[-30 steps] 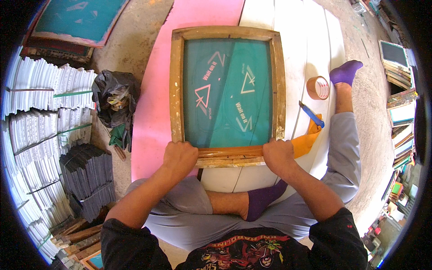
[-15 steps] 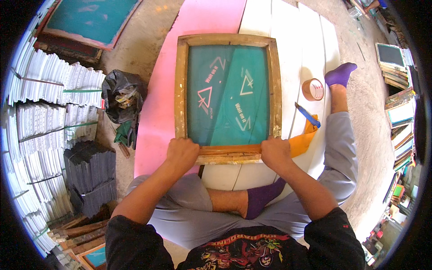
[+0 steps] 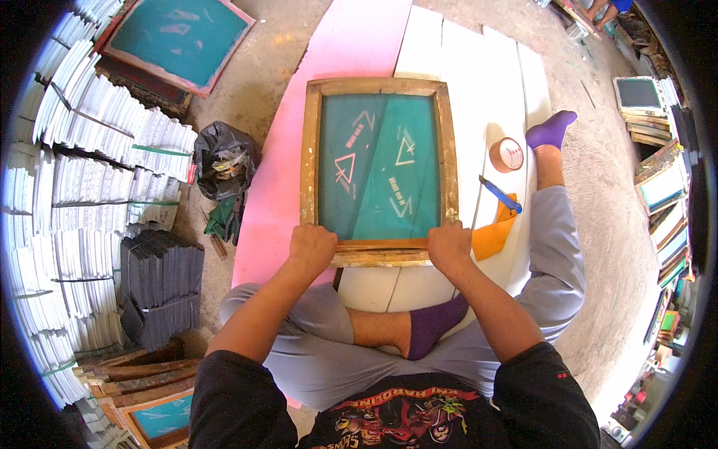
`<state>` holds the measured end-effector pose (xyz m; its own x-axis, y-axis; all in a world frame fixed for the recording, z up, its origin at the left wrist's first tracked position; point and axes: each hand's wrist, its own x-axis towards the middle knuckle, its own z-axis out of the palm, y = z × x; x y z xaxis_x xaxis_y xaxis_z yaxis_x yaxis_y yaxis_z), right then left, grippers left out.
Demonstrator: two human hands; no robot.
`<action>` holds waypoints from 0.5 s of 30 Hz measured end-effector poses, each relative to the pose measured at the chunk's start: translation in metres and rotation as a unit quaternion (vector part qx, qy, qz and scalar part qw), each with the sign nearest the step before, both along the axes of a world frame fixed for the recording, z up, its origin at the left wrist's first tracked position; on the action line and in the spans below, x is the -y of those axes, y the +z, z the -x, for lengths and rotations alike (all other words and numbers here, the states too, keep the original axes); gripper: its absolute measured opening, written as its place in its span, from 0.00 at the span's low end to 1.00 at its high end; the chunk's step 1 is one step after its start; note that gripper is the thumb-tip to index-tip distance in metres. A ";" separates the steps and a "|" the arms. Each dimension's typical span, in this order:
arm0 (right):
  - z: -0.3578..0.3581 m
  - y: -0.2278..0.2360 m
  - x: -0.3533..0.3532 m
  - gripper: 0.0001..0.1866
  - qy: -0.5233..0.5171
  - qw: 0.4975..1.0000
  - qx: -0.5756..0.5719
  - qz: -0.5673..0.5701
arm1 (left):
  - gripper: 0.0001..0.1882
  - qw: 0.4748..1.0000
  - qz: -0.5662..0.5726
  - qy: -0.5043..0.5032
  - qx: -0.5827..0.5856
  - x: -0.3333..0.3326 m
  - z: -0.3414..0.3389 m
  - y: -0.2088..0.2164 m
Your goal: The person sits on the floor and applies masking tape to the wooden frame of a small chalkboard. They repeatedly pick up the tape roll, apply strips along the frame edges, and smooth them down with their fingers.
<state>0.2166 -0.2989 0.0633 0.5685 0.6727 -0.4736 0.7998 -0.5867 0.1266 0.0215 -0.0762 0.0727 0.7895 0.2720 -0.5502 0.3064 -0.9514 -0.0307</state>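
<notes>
Left grip (image 3: 313,248): was clamped on framed screen (image 3: 383,166), near-left corner.
Right grip (image 3: 450,245): was clamped on near-right corner.
Tape roll (image 3: 507,155): sat beyond knife (image 3: 502,194).

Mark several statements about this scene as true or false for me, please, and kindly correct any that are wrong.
1. The left hand and right hand grip the near corners of the framed screen. True.
2. The tape roll is farther from the person than the blue-handled tool. True.
3. The left hand holds the blue-handled tool. False: the tool lies untouched, right of the framed screen.
4. A black bag is left of the pink board. True.
5. The tape roll is on the pink board. False: it is on the white boards.
</notes>
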 end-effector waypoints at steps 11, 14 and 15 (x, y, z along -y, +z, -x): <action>-0.041 0.028 0.041 0.13 -0.023 0.971 -0.103 -0.215 | 0.07 0.999 0.002 0.036 0.023 -0.007 0.009 0.005; -0.041 0.030 0.044 0.13 0.055 0.962 -0.109 -0.245 | 0.09 0.994 0.022 0.049 0.098 -0.008 0.015 0.005; -0.039 0.025 0.043 0.13 0.087 0.955 -0.113 -0.260 | 0.09 0.988 0.056 0.047 0.133 -0.006 0.017 0.003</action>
<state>0.2554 -0.3415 0.0883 0.3487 0.9257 -0.1467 0.8635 -0.3781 -0.3338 0.0050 -0.0702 0.0754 0.8848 0.2995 -0.3571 0.3759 -0.9115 0.1668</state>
